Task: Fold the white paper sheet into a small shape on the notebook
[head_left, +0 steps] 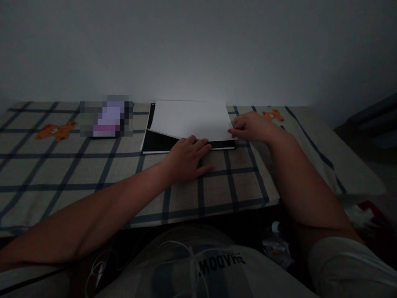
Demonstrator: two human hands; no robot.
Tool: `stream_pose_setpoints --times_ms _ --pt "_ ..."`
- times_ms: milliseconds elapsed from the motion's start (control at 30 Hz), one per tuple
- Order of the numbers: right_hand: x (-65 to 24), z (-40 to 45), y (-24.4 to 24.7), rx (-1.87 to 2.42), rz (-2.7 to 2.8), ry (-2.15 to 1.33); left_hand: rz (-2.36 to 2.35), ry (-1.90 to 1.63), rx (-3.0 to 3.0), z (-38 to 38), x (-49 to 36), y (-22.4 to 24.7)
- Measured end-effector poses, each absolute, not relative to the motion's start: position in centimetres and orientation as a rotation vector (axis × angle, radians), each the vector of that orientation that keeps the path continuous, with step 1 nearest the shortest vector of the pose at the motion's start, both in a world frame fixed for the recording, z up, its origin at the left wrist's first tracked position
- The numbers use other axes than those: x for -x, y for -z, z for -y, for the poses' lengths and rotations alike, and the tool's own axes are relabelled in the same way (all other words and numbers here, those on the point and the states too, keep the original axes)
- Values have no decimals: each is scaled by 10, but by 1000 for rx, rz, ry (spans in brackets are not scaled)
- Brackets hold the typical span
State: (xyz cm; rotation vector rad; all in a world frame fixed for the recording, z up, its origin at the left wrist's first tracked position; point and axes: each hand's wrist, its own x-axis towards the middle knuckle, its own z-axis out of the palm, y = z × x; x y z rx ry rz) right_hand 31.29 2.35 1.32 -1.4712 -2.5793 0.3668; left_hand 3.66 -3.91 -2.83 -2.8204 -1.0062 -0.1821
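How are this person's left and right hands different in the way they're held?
The left hand is flattened, palm down, while the right hand has its fingers curled in. The left hand's fingers lie over the notebook's near edge; the right hand is at the white page's right edge. The left hand's thumb sticks out over the cloth; the right hand's thumb points toward the page. Both are bare.
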Motion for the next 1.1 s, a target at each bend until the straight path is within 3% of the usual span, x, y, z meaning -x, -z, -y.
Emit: stream_pose_setpoints --times_ms 867,1100 --pt "-314 -20 -14 1783 2557 -428 1013 187 2829 40 -36 30" --pt "-296 -18 -10 1518 2731 -229 992 203 2826 39 -36 31"
